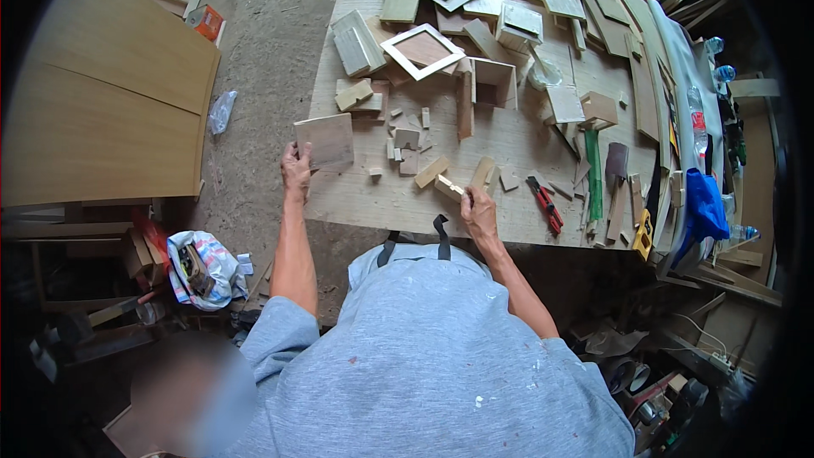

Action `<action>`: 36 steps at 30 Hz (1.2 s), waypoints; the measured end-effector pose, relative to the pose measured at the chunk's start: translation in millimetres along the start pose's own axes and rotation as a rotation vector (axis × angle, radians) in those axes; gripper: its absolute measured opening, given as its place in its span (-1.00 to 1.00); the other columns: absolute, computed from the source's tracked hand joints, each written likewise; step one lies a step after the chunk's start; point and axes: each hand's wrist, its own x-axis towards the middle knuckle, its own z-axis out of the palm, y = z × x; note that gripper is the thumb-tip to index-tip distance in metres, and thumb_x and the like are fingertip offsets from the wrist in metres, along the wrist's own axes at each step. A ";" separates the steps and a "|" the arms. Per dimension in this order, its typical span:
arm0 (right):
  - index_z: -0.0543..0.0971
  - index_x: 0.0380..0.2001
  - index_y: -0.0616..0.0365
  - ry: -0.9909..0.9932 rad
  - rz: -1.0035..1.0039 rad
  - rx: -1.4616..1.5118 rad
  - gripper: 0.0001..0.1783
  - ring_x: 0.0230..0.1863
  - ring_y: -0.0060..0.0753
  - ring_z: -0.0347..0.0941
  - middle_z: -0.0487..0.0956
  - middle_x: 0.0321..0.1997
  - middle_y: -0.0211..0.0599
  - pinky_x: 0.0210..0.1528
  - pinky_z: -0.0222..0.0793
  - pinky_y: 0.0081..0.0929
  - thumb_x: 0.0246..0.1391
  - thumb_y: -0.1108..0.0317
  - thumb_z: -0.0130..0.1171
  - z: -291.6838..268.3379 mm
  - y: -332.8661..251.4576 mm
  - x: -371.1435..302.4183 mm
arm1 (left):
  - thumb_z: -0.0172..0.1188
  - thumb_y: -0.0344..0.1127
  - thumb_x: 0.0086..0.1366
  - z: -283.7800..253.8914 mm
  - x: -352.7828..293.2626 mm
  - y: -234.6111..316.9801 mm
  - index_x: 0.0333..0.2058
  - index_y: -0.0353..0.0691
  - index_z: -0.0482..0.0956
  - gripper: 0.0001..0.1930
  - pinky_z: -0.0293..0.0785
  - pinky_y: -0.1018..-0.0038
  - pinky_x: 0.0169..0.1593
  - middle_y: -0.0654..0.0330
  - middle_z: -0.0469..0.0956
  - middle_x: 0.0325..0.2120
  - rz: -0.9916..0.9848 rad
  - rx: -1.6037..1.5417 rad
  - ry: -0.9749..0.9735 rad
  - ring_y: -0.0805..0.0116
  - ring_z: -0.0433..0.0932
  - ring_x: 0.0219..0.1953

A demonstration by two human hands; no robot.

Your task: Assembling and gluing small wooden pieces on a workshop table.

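My left hand (296,171) grips a flat, square wooden board (326,140) by its left edge, holding it at the table's left side. Closed on a small wooden block (450,189), my right hand (481,214) is at the table's front edge; the block's near end is pale and looks notched. Another short wooden piece (482,171) rises just beyond the right fingers, and whether they touch it is hard to tell. Close by lie a loose block (432,171) and a cluster of small wooden offcuts (407,139).
Red-handled pliers (547,205) lie to the right, near a green strip (593,174). Farther back are a pale wooden frame (423,52), an open wooden box (494,83) and stacked boards (359,42). A large wooden panel (110,93) stands left of the table.
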 end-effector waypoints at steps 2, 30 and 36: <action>0.57 -0.30 0.32 0.019 0.027 0.001 -0.83 -0.31 0.15 0.54 0.58 -0.37 0.12 -0.23 0.43 -0.11 0.08 0.46 0.07 5.7 -2.6 3.5 | 0.19 -0.26 0.35 -17.5 -2.3 11.6 0.04 -0.15 0.40 -0.67 0.63 0.39 -0.24 0.22 0.58 -0.16 0.070 -0.235 -0.093 0.37 0.61 -0.20; 0.52 -0.17 0.35 -0.070 -0.107 -0.082 -0.79 -0.22 0.14 0.49 0.53 -0.27 0.11 -0.12 0.42 -0.13 0.12 0.49 0.08 6.0 -17.7 -17.5 | 0.15 -0.39 0.33 39.6 -114.5 -34.7 0.11 -0.31 0.32 -0.59 0.56 0.50 -0.21 0.14 0.61 -0.23 -0.248 -0.028 -0.600 0.48 0.58 -0.25; 0.54 -0.13 0.30 0.003 0.239 0.113 -0.74 -0.27 0.06 0.55 0.58 -0.27 0.10 -0.19 0.45 -0.16 0.14 0.44 0.02 5.2 -6.2 -23.7 | 0.14 -0.44 0.31 54.8 -116.9 -11.5 0.09 -0.36 0.34 -0.61 0.64 0.46 -0.26 0.13 0.58 -0.20 -0.331 -0.070 -0.565 0.40 0.59 -0.21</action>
